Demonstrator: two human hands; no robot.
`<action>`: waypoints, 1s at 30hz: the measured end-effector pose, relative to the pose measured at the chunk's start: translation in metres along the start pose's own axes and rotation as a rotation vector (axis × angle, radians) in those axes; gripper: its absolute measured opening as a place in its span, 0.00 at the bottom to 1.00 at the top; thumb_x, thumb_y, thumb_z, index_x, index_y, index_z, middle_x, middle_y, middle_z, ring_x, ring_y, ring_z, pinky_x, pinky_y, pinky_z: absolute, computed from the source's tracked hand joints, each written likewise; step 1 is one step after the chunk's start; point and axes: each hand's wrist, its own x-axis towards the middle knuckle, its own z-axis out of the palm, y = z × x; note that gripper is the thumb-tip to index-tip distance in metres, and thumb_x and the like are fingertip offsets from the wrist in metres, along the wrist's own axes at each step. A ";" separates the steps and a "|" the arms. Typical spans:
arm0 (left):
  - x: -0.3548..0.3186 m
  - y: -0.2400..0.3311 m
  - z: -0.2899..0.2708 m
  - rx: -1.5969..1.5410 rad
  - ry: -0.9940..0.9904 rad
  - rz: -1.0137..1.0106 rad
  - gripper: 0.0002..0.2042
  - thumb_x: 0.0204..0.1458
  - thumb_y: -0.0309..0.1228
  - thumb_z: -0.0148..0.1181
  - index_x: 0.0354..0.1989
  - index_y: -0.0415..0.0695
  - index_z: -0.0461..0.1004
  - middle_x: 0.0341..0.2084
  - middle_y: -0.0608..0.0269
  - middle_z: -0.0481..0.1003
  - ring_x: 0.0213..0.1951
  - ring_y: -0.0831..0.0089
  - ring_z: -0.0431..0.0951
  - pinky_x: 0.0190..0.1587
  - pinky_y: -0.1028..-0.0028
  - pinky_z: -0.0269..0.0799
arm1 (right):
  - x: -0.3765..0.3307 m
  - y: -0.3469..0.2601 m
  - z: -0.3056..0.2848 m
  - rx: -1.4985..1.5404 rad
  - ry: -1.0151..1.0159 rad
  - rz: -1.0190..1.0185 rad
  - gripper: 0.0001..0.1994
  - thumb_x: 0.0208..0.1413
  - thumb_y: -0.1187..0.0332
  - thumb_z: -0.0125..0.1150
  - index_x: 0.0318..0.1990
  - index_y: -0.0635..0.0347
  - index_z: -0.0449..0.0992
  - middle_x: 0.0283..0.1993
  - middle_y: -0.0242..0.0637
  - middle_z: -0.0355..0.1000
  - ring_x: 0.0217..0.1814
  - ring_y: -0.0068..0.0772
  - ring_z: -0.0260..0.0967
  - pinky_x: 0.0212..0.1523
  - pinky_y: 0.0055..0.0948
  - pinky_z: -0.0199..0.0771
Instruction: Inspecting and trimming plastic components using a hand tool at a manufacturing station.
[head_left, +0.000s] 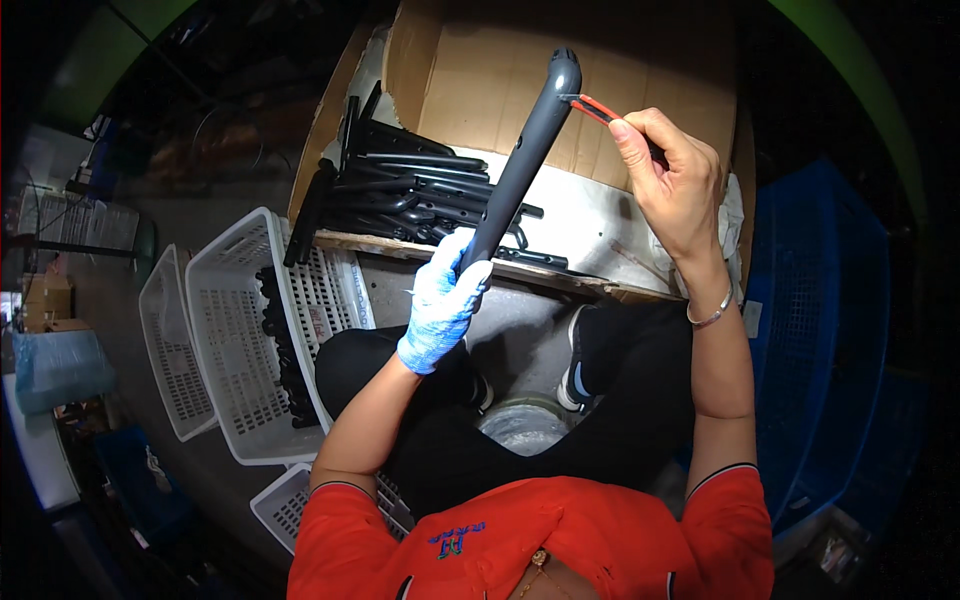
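My left hand [440, 305], in a blue and white glove, is closed round the lower end of a long dark grey tube [520, 170]. The tube slants up and away to the right, with a bent top end and small holes along its side. My bare right hand [675, 180] pinches a slim red-and-black hand tool [596, 108], whose exact kind I cannot make out. Its thin pale tip is at the tube's side, just below the bend. Behind the tube, a pile of similar black tubes [410, 190] lies in an open cardboard box [640, 90].
White perforated plastic baskets [235, 370] stand at my left, one with black parts [285, 350] inside. A tall blue crate [820, 340] is at the right. Below my hands are my legs, and a round clear-wrapped object [525, 428] between my feet.
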 end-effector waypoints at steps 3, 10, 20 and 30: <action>0.000 0.001 0.001 0.034 0.025 0.019 0.16 0.57 0.33 0.54 0.52 0.41 0.66 0.26 0.70 0.68 0.25 0.87 0.64 0.26 0.85 0.61 | -0.003 0.000 0.004 0.009 -0.024 -0.043 0.10 0.55 0.63 0.60 0.27 0.58 0.75 0.15 0.32 0.63 0.14 0.25 0.59 0.18 0.27 0.55; 0.000 -0.001 0.000 0.015 0.015 0.037 0.16 0.57 0.33 0.54 0.52 0.42 0.65 0.24 0.69 0.68 0.22 0.87 0.64 0.23 0.86 0.60 | -0.001 -0.001 0.003 -0.004 0.026 -0.066 0.07 0.55 0.68 0.60 0.29 0.62 0.75 0.16 0.30 0.61 0.15 0.20 0.54 0.17 0.23 0.51; 0.000 -0.001 0.002 0.009 0.015 0.038 0.17 0.57 0.34 0.54 0.53 0.41 0.64 0.23 0.69 0.68 0.19 0.87 0.63 0.21 0.86 0.58 | -0.001 0.002 0.004 0.010 0.061 -0.065 0.07 0.56 0.68 0.59 0.30 0.62 0.75 0.15 0.29 0.58 0.16 0.17 0.52 0.17 0.22 0.48; 0.002 -0.001 0.005 -0.067 0.046 0.034 0.15 0.56 0.33 0.56 0.49 0.42 0.67 0.17 0.72 0.66 0.17 0.88 0.62 0.20 0.84 0.57 | -0.005 0.002 0.005 0.043 -0.037 -0.073 0.07 0.55 0.70 0.60 0.29 0.64 0.75 0.16 0.30 0.59 0.16 0.18 0.52 0.18 0.22 0.49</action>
